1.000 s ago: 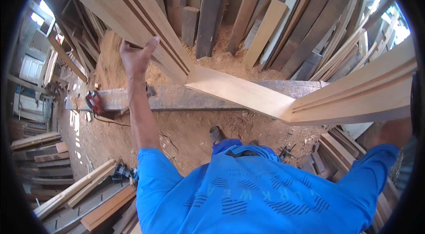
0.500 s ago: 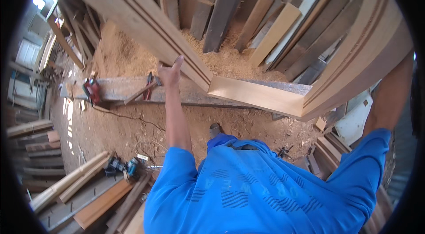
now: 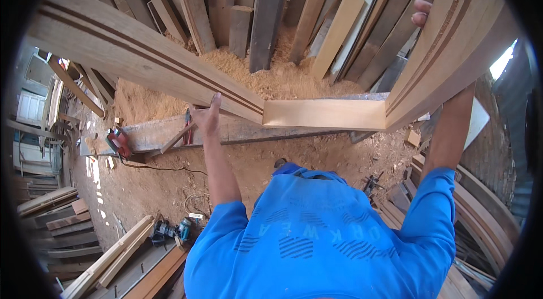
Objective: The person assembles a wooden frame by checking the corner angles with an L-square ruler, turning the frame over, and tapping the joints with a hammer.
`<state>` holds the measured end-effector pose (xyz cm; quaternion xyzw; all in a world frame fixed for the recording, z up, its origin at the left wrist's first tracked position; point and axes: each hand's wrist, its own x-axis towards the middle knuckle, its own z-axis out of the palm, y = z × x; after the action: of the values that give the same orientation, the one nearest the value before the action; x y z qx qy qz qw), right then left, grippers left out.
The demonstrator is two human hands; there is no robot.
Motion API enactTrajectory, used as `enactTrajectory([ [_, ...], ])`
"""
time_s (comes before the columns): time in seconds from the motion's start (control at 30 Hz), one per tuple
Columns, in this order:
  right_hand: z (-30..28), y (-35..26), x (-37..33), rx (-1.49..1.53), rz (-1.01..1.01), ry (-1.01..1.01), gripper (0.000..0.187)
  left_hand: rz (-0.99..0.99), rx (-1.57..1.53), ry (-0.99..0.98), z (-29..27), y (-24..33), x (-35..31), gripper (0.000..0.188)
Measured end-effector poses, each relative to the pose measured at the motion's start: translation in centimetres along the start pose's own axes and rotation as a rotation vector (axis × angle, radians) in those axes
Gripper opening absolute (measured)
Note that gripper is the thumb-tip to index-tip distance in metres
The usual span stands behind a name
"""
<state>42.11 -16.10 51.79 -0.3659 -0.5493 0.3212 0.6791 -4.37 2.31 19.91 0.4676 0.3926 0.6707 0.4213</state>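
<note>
Before me is a three-sided wooden frame: a long grooved left board (image 3: 153, 53), a short cross board (image 3: 325, 115) and a long grooved right board (image 3: 447, 50). The cross board joins the two at their near ends. My left hand (image 3: 208, 115) grips the lower edge of the left board close to that corner, thumb up against its face. At the right board my right hand (image 3: 421, 12) shows only its fingertips, curled over the far edge. That board hides the rest of the hand, while the forearm shows below it.
A heavy beam (image 3: 249, 129) lies across the ground beyond my feet. On it rest a red power tool (image 3: 119, 143) and red-handled pincers (image 3: 188, 128). Planks (image 3: 271, 16) lean upright behind heaped sawdust (image 3: 283, 81). A teal power tool (image 3: 184, 230) sits by stacked boards at lower left.
The frame has turned so its left board lies lower and flatter, and its cross board sits more level and higher in view. My right hand's fingertips have come into sight.
</note>
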Motion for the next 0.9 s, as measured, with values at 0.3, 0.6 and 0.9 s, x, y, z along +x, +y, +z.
enactTrajectory([
  [0.3,2.2,0.8,1.6,0.331,-0.087,-0.415,0.078,-0.194,-0.613,-0.294,-3.1,0.3,8.8,0.087],
  [0.6,3.0,-3.5,6.1,-0.072,0.062,-0.257,0.076,-0.367,-0.543,0.007,-4.3,-2.2,5.4,0.077],
  [0.9,-2.8,1.9,14.3,-0.618,0.273,-0.346,0.064,-0.847,-0.472,-0.046,-2.6,-6.8,-12.8,0.076],
])
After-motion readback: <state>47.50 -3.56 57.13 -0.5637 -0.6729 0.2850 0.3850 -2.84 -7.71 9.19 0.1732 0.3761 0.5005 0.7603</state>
